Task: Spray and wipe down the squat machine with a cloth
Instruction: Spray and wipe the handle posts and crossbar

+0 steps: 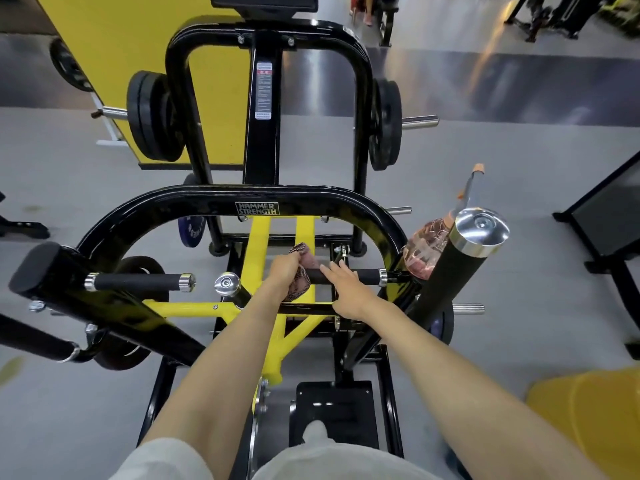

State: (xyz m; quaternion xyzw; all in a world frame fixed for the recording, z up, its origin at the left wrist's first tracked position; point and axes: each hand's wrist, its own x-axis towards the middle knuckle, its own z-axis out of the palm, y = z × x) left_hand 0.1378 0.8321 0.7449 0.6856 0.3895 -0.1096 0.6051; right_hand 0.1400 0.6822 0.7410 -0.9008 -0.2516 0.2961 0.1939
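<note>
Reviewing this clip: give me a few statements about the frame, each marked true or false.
1. The left hand grips the pinkish-brown patterned cloth. True.
2. The right hand holds the pink translucent spray bottle. False: the bottle sits untouched; this hand touches the black foam handle.
3. The curved black frame bar reads Hammer Strength. True.
4. No weight plates are loaded. False: black round weight plates hang on both sides.
</note>
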